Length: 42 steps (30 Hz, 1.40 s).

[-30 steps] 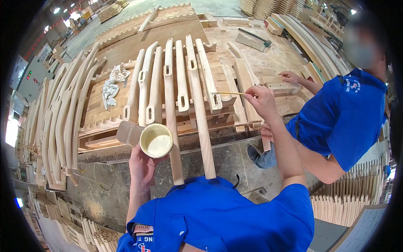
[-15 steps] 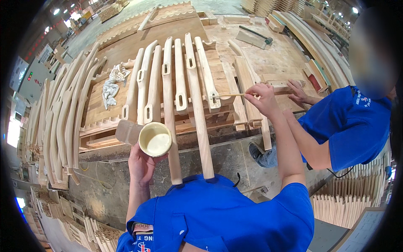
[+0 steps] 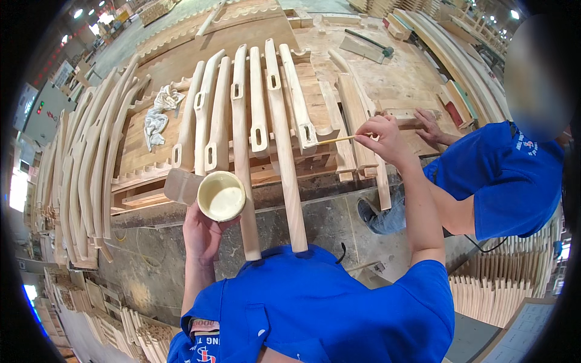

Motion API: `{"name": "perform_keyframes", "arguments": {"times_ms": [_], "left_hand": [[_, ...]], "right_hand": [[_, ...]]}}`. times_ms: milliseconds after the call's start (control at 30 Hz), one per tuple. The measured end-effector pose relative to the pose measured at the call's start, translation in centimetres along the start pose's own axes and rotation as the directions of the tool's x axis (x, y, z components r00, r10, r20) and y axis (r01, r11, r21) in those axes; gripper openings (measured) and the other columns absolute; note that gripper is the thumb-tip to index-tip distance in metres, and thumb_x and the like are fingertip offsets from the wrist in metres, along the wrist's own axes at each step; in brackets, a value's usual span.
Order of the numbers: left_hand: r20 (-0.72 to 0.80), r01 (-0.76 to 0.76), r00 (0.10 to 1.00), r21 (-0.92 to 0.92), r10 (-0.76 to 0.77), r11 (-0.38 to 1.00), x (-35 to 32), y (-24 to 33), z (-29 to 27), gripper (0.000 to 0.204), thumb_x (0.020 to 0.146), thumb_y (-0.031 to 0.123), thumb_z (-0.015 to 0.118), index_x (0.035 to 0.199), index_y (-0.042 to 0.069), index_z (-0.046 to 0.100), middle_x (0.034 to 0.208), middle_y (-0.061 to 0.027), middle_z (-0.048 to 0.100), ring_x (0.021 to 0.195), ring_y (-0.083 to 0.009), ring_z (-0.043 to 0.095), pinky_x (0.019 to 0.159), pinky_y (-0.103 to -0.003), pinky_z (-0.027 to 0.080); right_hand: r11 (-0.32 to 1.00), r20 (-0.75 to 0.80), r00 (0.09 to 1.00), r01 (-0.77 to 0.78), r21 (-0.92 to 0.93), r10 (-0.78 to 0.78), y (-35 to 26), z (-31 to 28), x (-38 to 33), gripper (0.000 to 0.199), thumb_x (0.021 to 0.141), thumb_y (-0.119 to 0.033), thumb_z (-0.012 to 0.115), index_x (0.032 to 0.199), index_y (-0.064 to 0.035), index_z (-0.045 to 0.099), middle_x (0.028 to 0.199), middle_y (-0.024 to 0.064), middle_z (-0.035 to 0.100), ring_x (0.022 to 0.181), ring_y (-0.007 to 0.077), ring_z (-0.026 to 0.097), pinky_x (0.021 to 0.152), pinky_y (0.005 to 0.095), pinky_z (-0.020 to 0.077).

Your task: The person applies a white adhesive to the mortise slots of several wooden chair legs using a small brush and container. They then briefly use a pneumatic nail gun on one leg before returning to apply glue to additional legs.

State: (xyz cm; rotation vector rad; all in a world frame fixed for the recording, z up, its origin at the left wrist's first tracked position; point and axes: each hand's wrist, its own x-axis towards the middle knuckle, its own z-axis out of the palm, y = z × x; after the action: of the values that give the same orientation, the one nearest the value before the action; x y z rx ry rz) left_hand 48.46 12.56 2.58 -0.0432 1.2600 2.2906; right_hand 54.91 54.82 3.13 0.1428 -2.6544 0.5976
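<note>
My left hand (image 3: pixel 203 236) is wrapped round a cup (image 3: pixel 221 196) of pale cream liquid, tilted so its inside shows. A flat brown piece (image 3: pixel 183 187) juts out beside the cup; whether the hand grips it too, I cannot tell. Between the pinched fingers of my right hand (image 3: pixel 381 138) is a thin wooden stick (image 3: pixel 339 140). Its tip touches the near end of a slotted wooden post (image 3: pixel 296 91), just below the slot, where whitish smears show. Several similar posts lie alongside; two long ones (image 3: pixel 292 199) reach toward my body.
A crumpled white cloth (image 3: pixel 156 128) lies on the bench at left. Curved wooden pieces (image 3: pixel 91 163) are stacked farther left. At right stands a co-worker in a blue shirt (image 3: pixel 502 175), a hand (image 3: pixel 428 126) on the bench. A black-handled hammer-like tool (image 3: pixel 372 42) lies behind.
The stick's tip has come out of the post's slot to the wood just below it. My right hand has shifted slightly right. My left hand still holds the cup.
</note>
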Motion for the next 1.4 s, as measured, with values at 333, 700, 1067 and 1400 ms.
{"name": "perform_keyframes", "arguments": {"times_ms": [333,700,1067,1400], "left_hand": [[0.045,-0.002,0.999,-0.005,0.003,1.000,0.1,0.1,0.4,0.044,0.099,0.027,0.030,0.131,0.000,0.039,0.123,-0.0194,0.054,0.106,-0.0318,0.060,0.078,-0.047,0.057],[0.059,0.000,0.998,-0.022,0.002,1.000,-0.3,0.0,-1.3,0.046,0.100,0.031,0.026,0.134,0.002,0.038,0.128,-0.0196,0.050,0.109,-0.0341,0.057,0.081,-0.050,0.056],[0.106,0.030,0.994,-0.030,-0.027,0.999,-0.2,1.3,-1.5,0.045,0.098,0.028,0.032,0.129,-0.003,0.041,0.120,-0.0202,0.055,0.105,-0.0313,0.060,0.078,-0.046,0.059],[0.043,-0.032,0.999,0.112,0.028,0.993,-0.5,3.8,-5.0,0.039,0.097,0.025,0.042,0.129,0.004,0.035,0.118,-0.0145,0.054,0.097,-0.0250,0.062,0.072,-0.041,0.059]], "right_hand": [[0.984,-0.025,0.984,-0.175,0.038,0.176,-2.0,0.3,-0.8,0.012,0.077,-0.017,0.069,0.083,-0.0088,0.062,0.078,0.0048,0.062,0.076,0.0238,0.061,0.065,0.0348,0.0472],[0.976,-0.057,0.985,-0.150,0.160,0.161,-3.3,0.6,-2.4,0.010,0.076,-0.011,0.068,0.080,-0.0041,0.061,0.074,0.0068,0.060,0.066,0.0196,0.058,0.058,0.0306,0.0460],[0.924,0.020,0.957,-0.285,0.255,0.290,-8.3,0.8,-4.1,0.015,0.078,-0.015,0.067,0.081,-0.0001,0.063,0.070,0.0058,0.059,0.061,0.0122,0.054,0.056,0.0261,0.0435],[0.955,0.023,0.982,0.186,-0.232,-0.186,-24.7,-0.3,2.0,0.011,0.075,-0.015,0.067,0.073,-0.0088,0.059,0.070,0.0037,0.058,0.068,0.0225,0.059,0.059,0.0352,0.0458]]}}
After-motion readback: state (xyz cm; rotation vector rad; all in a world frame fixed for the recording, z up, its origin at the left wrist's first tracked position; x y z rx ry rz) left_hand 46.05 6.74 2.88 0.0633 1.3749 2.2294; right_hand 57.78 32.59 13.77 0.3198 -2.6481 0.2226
